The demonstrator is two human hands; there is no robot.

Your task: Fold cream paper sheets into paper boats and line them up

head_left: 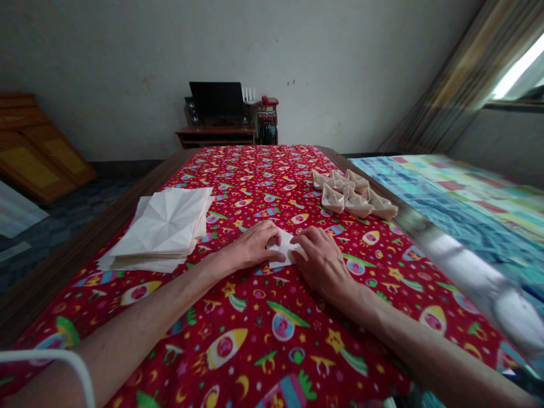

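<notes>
A small folded piece of white paper (282, 249) lies on the red patterned tablecloth, between my two hands. My left hand (258, 245) has its curled fingers and thumb on the paper's left side. On the right side, my right hand (322, 259) pinches the paper's edge with bent fingers. Parts of the paper are hidden under the fingers. To the left rests a stack of creased white paper sheets (164, 221). Several folded paper boats (357, 198) stand grouped together at the right.
The red cloth (255, 317) covers a long dark wooden table (55, 306). A bed with a checked cover (446, 198) adjoins on the right. Beyond the far end are a monitor (216, 101) on a desk and a red telephone (269, 102). A white cable (55, 355) crosses near my left forearm.
</notes>
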